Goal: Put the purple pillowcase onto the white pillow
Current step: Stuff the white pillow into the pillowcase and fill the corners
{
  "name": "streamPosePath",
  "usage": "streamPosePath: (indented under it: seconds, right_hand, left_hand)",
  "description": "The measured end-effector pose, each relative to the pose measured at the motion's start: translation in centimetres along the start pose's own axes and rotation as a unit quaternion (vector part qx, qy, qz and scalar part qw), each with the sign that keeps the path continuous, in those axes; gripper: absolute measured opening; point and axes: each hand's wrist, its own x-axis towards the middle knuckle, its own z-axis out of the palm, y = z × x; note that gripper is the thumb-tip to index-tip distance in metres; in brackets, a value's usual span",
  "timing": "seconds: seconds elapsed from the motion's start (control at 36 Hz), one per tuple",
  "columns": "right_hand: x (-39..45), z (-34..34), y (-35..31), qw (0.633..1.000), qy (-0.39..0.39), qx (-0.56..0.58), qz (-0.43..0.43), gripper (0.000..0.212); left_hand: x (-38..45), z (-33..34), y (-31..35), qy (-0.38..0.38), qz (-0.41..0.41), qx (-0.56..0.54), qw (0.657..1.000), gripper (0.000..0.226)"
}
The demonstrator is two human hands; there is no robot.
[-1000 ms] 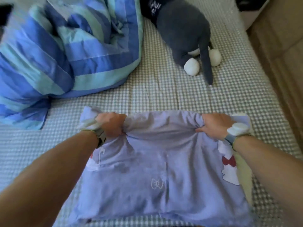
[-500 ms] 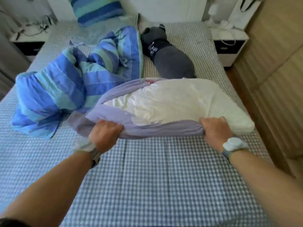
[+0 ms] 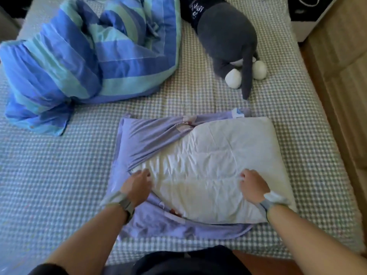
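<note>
Pillowcase (image 3: 147,139): purple, bunched over the pillow's left part, from 12 round to 6 o'clock of it; a slack fold lies on the bed along the near edge.
Pillow (image 3: 222,161): white, flat on the bed at mid-frame, its middle and right side bare.
Left hand (image 3: 137,185): at the pillow's 8 o'clock, on the pillowcase hem where purple meets white; fingers bent forward, whether they pinch the cloth I cannot tell.
Right hand (image 3: 253,185): at the pillow's 4 o'clock, resting on bare white fabric, fingers curled under; whether it holds any I cannot tell.
Bed (image 3: 59,175): checked sheet, carrying everything.
Duvet (image 3: 83,56): blue and teal stripes, heaped at 10 o'clock, apart from the pillow.
Plush (image 3: 224,36): grey with white feet, at 1 o'clock, tail tip near the pillow's far edge.
</note>
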Motion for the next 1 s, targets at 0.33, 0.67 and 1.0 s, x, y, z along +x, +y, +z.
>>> streamPosePath:
  seconds: [0.33, 0.67, 1.0]
  right_hand:
    - [4.1, -1.6, -2.1, 0.999, 0.026, 0.010, 0.029, 0.050]
    - [22.0, -9.2, 3.9, 0.990, 0.043, 0.047, 0.123, 0.117]
    - [14.6, -7.3, 5.6, 0.992, -0.095, -0.051, -0.064, 0.061]
  left_hand:
    - [9.1, 1.1, 2.7, 0.075, 0.106, 0.133, 0.983, 0.060]
    - [17.0, 3.8, 9.9, 0.042, 0.038, 0.104, 0.993, 0.053]
    - [13.4, 1.2, 13.7, -0.011, -0.020, 0.080, 0.997, 0.056]
